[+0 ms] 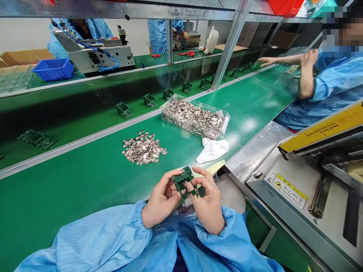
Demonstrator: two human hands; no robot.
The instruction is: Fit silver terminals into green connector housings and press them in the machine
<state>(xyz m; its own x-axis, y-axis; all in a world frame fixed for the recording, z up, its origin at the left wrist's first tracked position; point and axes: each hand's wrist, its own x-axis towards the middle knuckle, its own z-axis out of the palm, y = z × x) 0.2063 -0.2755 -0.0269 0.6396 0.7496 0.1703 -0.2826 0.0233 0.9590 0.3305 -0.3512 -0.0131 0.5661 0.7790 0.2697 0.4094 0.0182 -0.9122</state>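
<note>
Between my two hands, close to my body, is a green circuit board (181,180) with cut-out openings. My left hand (163,200) grips its left side, thumb below and fingers around the edge. The fingers of my right hand (208,202) close on the right side of the same board; whether a small part is in them is hidden. Beyond my hands a heap of small silvery metal pieces (144,148) lies on the green bench (93,177). A clear plastic box (224,130) full of similar pieces stands behind it to the right.
A crumpled white cloth (212,150) lies in front of the box. Several circuit boards (124,110) sit in a row on the darker strip past a metal rail (107,131). A machine (289,189) with a warning label stands at right. Co-workers (334,83) are at right and behind.
</note>
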